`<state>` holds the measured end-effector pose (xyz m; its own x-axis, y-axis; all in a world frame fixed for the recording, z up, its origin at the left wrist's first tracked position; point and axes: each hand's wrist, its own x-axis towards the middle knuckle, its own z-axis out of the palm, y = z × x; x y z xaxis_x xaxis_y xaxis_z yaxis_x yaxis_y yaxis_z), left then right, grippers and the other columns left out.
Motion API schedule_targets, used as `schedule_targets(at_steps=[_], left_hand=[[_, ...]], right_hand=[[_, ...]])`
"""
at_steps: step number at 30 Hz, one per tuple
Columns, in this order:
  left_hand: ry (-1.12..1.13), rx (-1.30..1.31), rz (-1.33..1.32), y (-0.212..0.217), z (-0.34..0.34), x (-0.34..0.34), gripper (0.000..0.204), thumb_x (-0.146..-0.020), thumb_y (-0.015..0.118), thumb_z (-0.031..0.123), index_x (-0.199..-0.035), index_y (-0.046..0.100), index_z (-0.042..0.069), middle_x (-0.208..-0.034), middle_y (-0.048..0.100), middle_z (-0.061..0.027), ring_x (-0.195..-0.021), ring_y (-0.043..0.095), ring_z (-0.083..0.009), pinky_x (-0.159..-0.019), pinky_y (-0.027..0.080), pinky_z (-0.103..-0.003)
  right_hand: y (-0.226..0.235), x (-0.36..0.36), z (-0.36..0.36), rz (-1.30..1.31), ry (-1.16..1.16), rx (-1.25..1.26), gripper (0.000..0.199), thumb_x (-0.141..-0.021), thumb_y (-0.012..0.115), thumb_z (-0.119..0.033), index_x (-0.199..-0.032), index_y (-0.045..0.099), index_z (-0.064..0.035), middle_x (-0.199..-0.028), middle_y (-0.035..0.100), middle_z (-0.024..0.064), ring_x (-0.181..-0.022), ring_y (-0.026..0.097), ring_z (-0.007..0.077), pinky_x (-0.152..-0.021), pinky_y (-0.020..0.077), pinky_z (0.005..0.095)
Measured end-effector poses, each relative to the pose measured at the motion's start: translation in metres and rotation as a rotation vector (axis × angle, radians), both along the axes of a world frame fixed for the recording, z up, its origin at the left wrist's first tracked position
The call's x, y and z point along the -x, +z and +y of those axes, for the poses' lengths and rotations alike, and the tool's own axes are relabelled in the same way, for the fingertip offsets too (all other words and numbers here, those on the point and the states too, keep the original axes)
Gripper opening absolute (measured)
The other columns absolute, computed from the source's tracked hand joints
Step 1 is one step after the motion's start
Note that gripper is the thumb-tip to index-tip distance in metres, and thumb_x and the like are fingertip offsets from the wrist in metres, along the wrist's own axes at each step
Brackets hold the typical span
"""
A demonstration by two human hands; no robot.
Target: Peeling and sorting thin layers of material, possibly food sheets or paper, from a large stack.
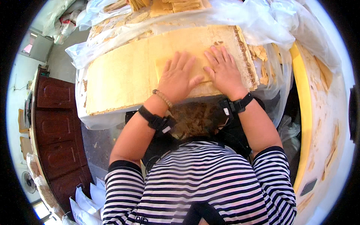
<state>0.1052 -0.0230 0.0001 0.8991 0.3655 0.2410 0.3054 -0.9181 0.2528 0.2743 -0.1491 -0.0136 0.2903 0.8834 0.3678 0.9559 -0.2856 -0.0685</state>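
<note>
My left hand (177, 78) lies flat with its fingers spread and its thumb pointing toward the other hand. It presses on a small, thin, darker yellow sheet (160, 64). This sheet rests on a long pale yellow slab (116, 71) with rough, flaky edges; whether the slab is one piece or stacked layers I cannot tell. To the right, my right hand (226, 75) is also flat and open, touching the sheet's right part or the slab just beside it. Both palms hide much of the sheet. Neither hand grips anything.
Clear plastic film (258, 22) drapes around the slab. Stacked yellow sheets (187, 5) sit at the far side. A yellow-edged table (318, 108) stands at right with a dark phone-like object (309, 187) on it. Dark red wooden cabinets (56, 112) and white sacks (84, 206) are at left.
</note>
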Motion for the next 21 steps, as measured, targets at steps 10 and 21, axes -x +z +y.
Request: schedule_targets(at_steps=[10, 21], left_hand=[[0.229, -0.230, 0.082, -0.008, -0.004, -0.021, 0.056, -0.099, 0.042, 0.041, -0.148, 0.039, 0.014, -0.155, 0.031, -0.0168, -0.145, 0.024, -0.0366, -0.117, 0.022, -0.050], [0.103, 0.057, 0.368, 0.052, 0.062, -0.023, 0.067, -0.075, 0.076, 0.049, -0.127, 0.058, 0.010, -0.118, 0.064, -0.0133, -0.106, 0.062, -0.0297, -0.094, 0.045, -0.044]], right_hand=[[0.005, 0.005, 0.003, 0.034, 0.021, -0.088, 0.051, -0.092, 0.058, -0.036, -0.137, 0.051, -0.0121, -0.145, 0.042, 0.0127, -0.138, 0.033, 0.0380, -0.112, 0.0277, 0.0513], [0.012, 0.004, -0.007, 0.163, 0.052, -0.143, 0.053, -0.088, 0.065, -0.034, -0.133, 0.053, -0.0090, -0.144, 0.043, 0.0137, -0.138, 0.033, 0.0365, -0.113, 0.0270, 0.0497]])
